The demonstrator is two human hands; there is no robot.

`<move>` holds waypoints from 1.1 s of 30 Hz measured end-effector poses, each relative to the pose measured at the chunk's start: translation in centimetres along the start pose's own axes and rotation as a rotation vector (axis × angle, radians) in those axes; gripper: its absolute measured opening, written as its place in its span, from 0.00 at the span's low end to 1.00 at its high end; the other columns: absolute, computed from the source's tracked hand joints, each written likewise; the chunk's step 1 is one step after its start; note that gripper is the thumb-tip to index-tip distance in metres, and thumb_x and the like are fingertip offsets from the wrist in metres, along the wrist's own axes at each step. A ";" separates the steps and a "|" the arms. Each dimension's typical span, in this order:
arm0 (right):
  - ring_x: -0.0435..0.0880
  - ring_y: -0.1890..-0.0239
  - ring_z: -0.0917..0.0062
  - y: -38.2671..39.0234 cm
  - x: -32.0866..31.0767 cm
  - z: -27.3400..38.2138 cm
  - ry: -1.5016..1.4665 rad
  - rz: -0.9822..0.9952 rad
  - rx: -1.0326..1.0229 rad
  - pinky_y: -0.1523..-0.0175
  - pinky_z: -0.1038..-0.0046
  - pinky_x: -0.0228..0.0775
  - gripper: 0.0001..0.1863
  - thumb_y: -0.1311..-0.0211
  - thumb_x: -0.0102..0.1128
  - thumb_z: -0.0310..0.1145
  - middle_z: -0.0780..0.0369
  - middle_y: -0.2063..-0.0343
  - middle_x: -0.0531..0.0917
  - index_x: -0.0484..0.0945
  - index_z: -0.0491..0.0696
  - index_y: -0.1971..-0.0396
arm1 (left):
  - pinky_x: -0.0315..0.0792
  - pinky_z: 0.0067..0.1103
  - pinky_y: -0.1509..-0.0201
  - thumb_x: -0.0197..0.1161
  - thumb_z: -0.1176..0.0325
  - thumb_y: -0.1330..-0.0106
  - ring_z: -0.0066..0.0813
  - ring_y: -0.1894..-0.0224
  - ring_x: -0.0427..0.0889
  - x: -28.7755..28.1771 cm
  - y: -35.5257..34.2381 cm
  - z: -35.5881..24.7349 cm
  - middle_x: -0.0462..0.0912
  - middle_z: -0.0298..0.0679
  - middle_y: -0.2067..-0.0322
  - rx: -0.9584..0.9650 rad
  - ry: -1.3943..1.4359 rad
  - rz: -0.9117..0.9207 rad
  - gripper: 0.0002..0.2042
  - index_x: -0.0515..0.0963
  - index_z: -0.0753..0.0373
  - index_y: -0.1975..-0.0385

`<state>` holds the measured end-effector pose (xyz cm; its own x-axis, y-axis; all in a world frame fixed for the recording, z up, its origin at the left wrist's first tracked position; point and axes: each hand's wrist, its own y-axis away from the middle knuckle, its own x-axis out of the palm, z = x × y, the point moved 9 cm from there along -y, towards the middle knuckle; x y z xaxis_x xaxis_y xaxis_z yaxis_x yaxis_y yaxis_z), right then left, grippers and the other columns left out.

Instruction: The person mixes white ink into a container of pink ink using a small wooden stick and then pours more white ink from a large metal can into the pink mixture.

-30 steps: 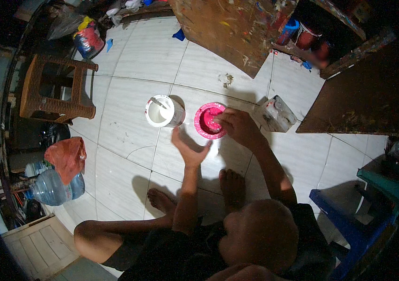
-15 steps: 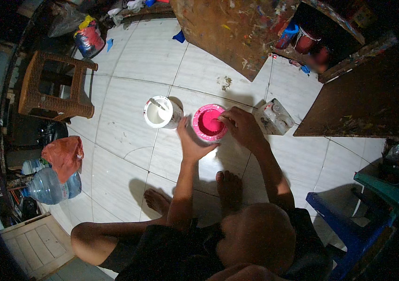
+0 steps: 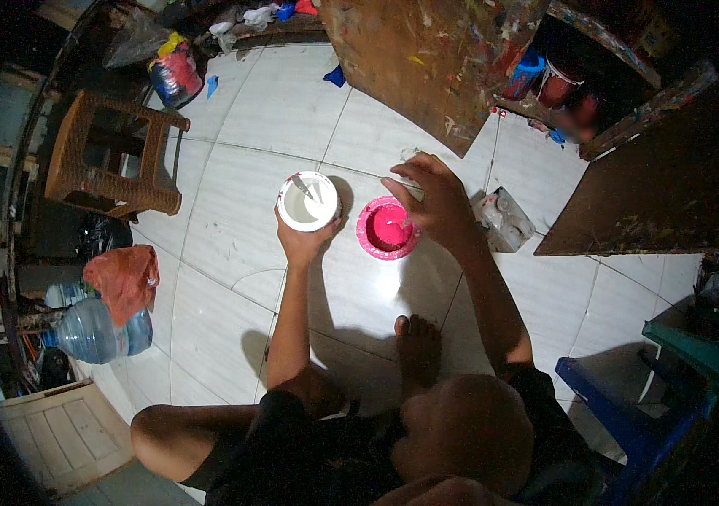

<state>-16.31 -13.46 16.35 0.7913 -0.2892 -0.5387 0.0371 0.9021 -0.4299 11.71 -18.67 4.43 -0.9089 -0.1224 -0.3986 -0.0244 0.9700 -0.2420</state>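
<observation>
My left hand (image 3: 305,238) grips a white paint tub (image 3: 298,209) from below and the left; a spatula-like tool (image 3: 304,188) leans inside it in white paint. A pink-rimmed container (image 3: 371,238) stands on the tiled floor to its right, pink paint inside, with something light protruding from the paint. My right hand (image 3: 427,194) hangs over that container's upper right side, fingers apart and curved, holding nothing. Behind it, a translucent, paint-smeared container (image 3: 507,223) rests on the floor.
A brown plastic stool (image 3: 70,160) stands left, above a red bag (image 3: 110,274) and water jug (image 3: 98,333). Brown boards (image 3: 427,67) and a shelf with buckets (image 3: 552,88) line the upper right. Blue (image 3: 604,405) and green (image 3: 684,354) plastic furniture sits lower right.
My left hand has moved up and left from beside the pink container and taken hold of the white tub. My right hand has lifted out of the pink container, fingers spreading.
</observation>
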 end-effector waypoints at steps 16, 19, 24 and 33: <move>0.85 0.62 0.65 0.3 2.6 3.6 -0.290 0.248 0.146 0.57 0.66 0.78 0.11 0.43 0.74 0.30 0.57 0.63 0.82 0.84 0.43 0.63 | 0.72 0.34 0.30 0.88 0.60 0.64 0.43 0.33 0.75 0.1 0.7 -11.3 0.71 0.50 0.32 0.392 -0.209 0.130 0.56 0.63 0.66 0.30; 0.85 0.63 0.65 1.6 1.6 4.2 -0.330 0.123 -0.086 0.57 0.66 0.78 0.09 0.43 0.73 0.28 0.58 0.64 0.81 0.84 0.43 0.65 | 0.70 0.36 0.28 0.88 0.60 0.64 0.47 0.30 0.72 0.5 0.7 -12.6 0.70 0.52 0.32 0.494 -0.224 0.110 0.56 0.63 0.66 0.31; 0.87 0.62 0.70 2.7 1.1 4.6 -0.118 0.002 -0.121 0.57 0.71 0.81 0.10 0.44 0.74 0.27 0.60 0.64 0.84 0.86 0.43 0.62 | 0.66 0.40 0.26 0.87 0.63 0.61 0.52 0.28 0.69 0.7 0.8 -14.1 0.70 0.54 0.32 0.627 -0.230 0.106 0.53 0.63 0.65 0.31; 0.89 0.68 0.71 3.9 -1.5 5.4 0.060 -0.112 0.006 0.61 0.74 0.81 0.07 0.39 0.71 0.27 0.58 0.68 0.89 0.88 0.44 0.62 | 0.64 0.43 0.25 0.85 0.67 0.58 0.56 0.27 0.66 0.9 1.0 -15.2 0.69 0.53 0.31 0.747 -0.338 0.109 0.49 0.65 0.64 0.32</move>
<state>-14.04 -7.74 19.43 0.7441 -0.4068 -0.5300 0.1272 0.8650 -0.4854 4.52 -14.61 17.24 -0.7129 -0.2081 -0.6697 0.4481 0.5994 -0.6633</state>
